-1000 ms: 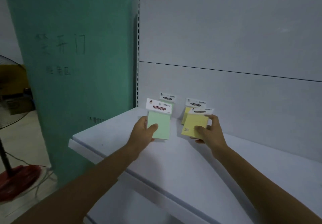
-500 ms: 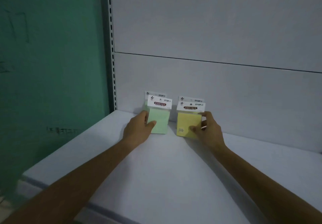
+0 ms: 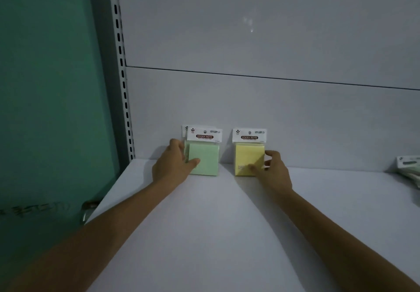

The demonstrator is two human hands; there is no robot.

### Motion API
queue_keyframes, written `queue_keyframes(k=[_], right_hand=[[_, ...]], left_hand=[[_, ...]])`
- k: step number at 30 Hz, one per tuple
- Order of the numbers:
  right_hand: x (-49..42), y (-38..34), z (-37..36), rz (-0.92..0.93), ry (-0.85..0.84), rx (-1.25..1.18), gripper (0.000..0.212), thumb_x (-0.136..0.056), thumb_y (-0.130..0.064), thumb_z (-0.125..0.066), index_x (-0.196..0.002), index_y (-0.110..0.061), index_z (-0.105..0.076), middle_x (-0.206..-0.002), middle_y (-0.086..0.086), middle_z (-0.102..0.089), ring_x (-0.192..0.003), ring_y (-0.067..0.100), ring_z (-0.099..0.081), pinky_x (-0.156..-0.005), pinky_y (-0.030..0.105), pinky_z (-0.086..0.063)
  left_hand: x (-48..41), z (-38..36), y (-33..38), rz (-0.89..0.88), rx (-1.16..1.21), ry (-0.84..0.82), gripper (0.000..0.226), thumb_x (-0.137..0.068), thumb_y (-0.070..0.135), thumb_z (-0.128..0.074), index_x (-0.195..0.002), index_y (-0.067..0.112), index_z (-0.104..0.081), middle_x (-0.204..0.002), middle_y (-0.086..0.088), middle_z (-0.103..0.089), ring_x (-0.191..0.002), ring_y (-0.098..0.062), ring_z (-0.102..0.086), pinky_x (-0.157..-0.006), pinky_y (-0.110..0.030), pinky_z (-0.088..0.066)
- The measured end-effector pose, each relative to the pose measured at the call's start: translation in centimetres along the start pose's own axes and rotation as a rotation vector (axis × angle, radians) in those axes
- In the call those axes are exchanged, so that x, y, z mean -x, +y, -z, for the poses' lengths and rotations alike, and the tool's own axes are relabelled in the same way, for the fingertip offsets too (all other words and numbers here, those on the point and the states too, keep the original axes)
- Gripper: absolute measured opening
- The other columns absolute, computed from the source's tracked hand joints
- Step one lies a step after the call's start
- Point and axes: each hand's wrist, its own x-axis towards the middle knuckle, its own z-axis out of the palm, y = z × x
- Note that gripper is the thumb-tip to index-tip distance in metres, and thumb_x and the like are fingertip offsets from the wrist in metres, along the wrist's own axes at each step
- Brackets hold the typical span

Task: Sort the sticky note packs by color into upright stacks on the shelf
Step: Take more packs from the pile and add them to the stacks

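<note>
The left hand (image 3: 173,165) grips the upright pale green sticky note pack (image 3: 205,159), thumb across its front and fingers round its left edge. The right hand (image 3: 276,172) pinches the upright yellow sticky note pack (image 3: 247,157) at its right edge. Both packs stand side by side on the white shelf (image 3: 216,223).

My left hand (image 3: 172,166) covered the left edge of the green pack (image 3: 205,159). Of the pack behind (image 3: 184,129), only a header corner showed. My right hand (image 3: 276,173) hid the near right corner of the yellow pack (image 3: 247,156). The headers' small print was unreadable. At the right, the frame cut off more packs (image 3: 409,166), their colour unclear.
</note>
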Motion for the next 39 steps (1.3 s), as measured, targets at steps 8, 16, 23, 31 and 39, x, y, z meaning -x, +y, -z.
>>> queue_keyframes(k=[8, 16, 23, 31, 39], right_hand=[[0.0, 0.5, -1.1, -0.084, 0.083, 0.054, 0.05, -0.078, -0.035, -0.07, -0.122, -0.025, -0.049, -0.104, -0.005, -0.06, -0.091, 0.017, -0.054, -0.074, 0.031, -0.039], [0.0, 0.5, -1.0, -0.057, 0.093, 0.088, 0.046, -0.08, -0.033, -0.069, -0.121, -0.023, -0.051, -0.109, -0.001, -0.063, -0.1, 0.022, -0.059, -0.085, 0.039, -0.047], [0.1, 0.4, -0.8, -0.046, 0.084, 0.093, 0.05, -0.081, -0.033, -0.069, -0.125, -0.021, -0.05, -0.111, 0.002, -0.063, -0.101, 0.023, -0.059, -0.086, 0.041, -0.048], [0.0, 0.4, -0.9, -0.047, 0.082, 0.089, 0.048, -0.083, -0.033, -0.067, -0.125, -0.02, -0.047, -0.106, 0.002, -0.062, -0.095, 0.021, -0.057, -0.08, 0.037, -0.047], [0.4, 0.1, -0.9, -0.044, 0.07, 0.073, 0.06, -0.073, -0.049, -0.071, -0.123, -0.025, -0.047, -0.109, -0.004, -0.061, -0.095, 0.017, -0.059, -0.083, 0.039, -0.049]], left_hand=[[-0.8, -1.6, -1.4, -0.011, 0.237, 0.013, 0.056, -0.075, 0.03, -0.074, -0.119, 0.019, -0.042, -0.122, -0.005, -0.05, -0.097, -0.025, -0.059, -0.077, -0.032, -0.045], [-1.2, -1.2, -1.8, 0.08, 0.412, -0.047, 0.032, -0.081, 0.02, -0.07, -0.111, 0.016, -0.061, -0.103, 0.0, -0.071, -0.085, -0.016, -0.065, -0.085, -0.033, -0.05], [-1.0, -1.6, -1.5, 0.067, 0.37, -0.051, 0.026, -0.083, 0.025, -0.067, -0.106, 0.019, -0.056, -0.093, 0.006, -0.066, -0.09, -0.018, -0.065, -0.085, -0.036, -0.05], [-1.3, -1.6, -1.7, 0.045, 0.361, -0.041, 0.017, -0.085, 0.026, -0.066, -0.094, 0.023, -0.052, -0.087, 0.008, -0.062, -0.084, -0.017, -0.062, -0.074, -0.029, -0.045], [-1.0, -1.5, -1.7, 0.022, 0.394, -0.044, 0.044, -0.074, 0.032, -0.075, -0.11, 0.022, -0.053, -0.091, 0.014, -0.059, -0.08, -0.009, -0.059, -0.071, -0.027, -0.046]])
